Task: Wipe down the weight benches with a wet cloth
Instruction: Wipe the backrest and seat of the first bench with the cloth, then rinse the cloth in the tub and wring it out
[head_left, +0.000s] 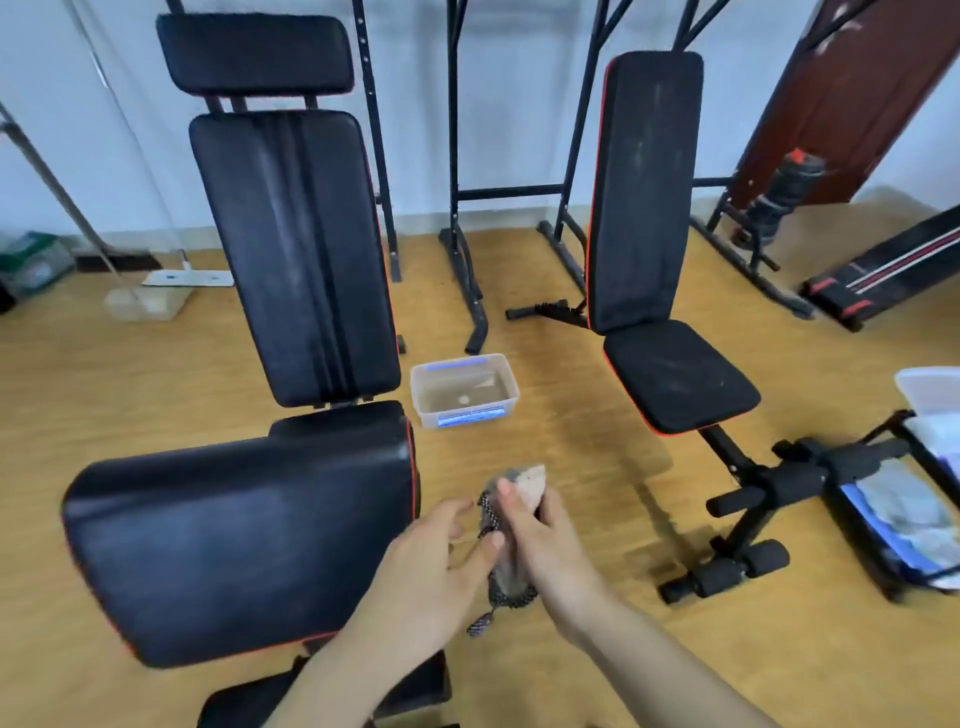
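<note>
Head view looks down on a wooden floor (571, 675) with two black benches. Both hands meet low in the middle, above the floor, just off the right edge of the left bench's seat. The right hand (543, 535) has its fingers curled tight round a bunched grey cloth (530, 480), thumb laid along its top. The left hand (431, 566) pinches the cloth's checkered edge between thumb and fingers, which are loosely bent. A dark cord end hangs from the bundle's underside. The left bench (239, 545) has a broad, glossy seat with red piping, an upright back with pale streaks and a headrest above. The right bench (675, 374) stands well apart across the floor, its back also raised and streaked, its foot rollers near the right edge of the floor. Between the two benches, beyond the hands, a clear tub (465, 413) of water sits on the floor. Black rack frames (457, 208) stand against the far wall.
</note>
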